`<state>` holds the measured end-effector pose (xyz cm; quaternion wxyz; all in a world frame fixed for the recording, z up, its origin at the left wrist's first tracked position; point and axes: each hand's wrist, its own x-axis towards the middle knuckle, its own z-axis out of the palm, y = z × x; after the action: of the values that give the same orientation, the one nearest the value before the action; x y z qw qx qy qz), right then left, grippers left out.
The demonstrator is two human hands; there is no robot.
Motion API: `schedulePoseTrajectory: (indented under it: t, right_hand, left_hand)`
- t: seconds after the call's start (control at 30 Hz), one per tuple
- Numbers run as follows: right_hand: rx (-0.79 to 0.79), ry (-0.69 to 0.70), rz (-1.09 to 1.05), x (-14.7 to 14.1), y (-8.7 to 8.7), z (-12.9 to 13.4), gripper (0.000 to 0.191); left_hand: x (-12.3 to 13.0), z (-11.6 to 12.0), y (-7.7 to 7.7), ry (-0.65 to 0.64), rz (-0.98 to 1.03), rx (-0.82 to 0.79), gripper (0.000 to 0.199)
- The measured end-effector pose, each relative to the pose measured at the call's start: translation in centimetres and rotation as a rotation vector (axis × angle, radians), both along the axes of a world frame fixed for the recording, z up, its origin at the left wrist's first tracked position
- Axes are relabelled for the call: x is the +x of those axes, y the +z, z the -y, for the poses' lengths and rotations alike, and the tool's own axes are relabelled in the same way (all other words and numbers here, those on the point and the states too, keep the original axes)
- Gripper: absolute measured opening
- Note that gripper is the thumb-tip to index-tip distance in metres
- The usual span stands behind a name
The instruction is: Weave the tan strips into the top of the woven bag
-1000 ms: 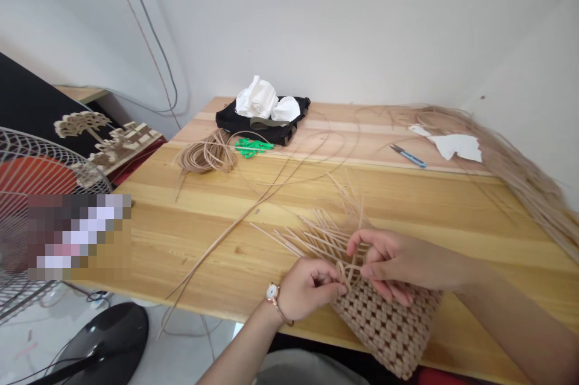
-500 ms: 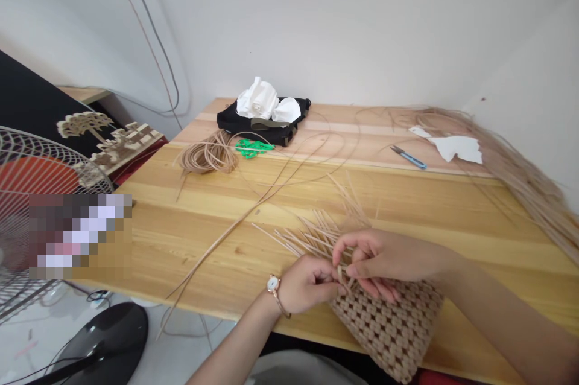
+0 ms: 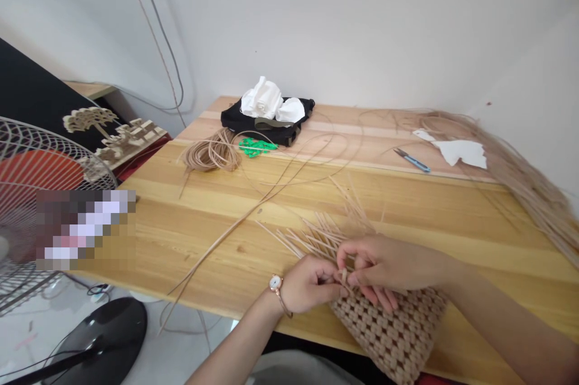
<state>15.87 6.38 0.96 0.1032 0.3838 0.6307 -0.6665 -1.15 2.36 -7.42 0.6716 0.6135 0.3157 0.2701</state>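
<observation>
A tan woven piece [image 3: 398, 337] with an openwork pattern lies at the table's front edge, tilted toward me. Loose strands [image 3: 316, 237] fan out from its far side. My left hand [image 3: 316, 281], a watch at its wrist, is closed in a pinch on the weave's left corner. There a small strand loop [image 3: 344, 277] stands up between my hands. My right hand [image 3: 373, 267] pinches at this loop with thumb and forefinger, its other fingers resting over the weave. The fingertips partly hide the strand.
Long strands [image 3: 226, 230] cross the wooden table [image 3: 149, 216]. Behind are a coil of strands [image 3: 210, 152], green plastic pieces [image 3: 256, 147], a black bag [image 3: 233, 121] with white tissue [image 3: 261, 98], blue thread snips [image 3: 414, 160] and torn paper [image 3: 461, 152]. A fan [image 3: 40, 168] stands left.
The loop at the weave's corner looks smaller and flatter, with my right fingertips closer on it. My left hand keeps its grip. The whole view has shifted slightly.
</observation>
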Motion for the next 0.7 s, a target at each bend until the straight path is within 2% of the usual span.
schedulePoseTrajectory:
  t: [0.13, 0.23, 0.33, 0.53, 0.7]
  right_hand:
    - [-0.112, -0.009, -0.052, -0.25, -0.15, -0.03, 0.014]
    - [-0.249, -0.05, -0.089, -0.43, -0.33, 0.11, 0.023]
    - [-0.292, -0.105, -0.108, -0.55, -0.34, 0.42, 0.027]
    - [-0.03, -0.308, -0.134, -0.53, -0.66, 0.84, 0.04]
    - [0.103, -0.272, -0.098, -0.93, -0.65, 0.72, 0.034]
  left_hand:
    - [-0.01, 0.03, 0.14, 0.018, -0.028, 0.028, 0.031]
    - [-0.03, 0.04, -0.1, 0.01, -0.031, 0.021, 0.025]
    - [-0.07, 0.02, -0.46, 0.005, -0.014, 0.005, 0.023]
    - [-0.18, -0.15, -0.58, -0.001, 0.024, -0.018, 0.021]
    - [0.01, -0.23, -0.08, -0.021, 0.042, -0.029, 0.022]
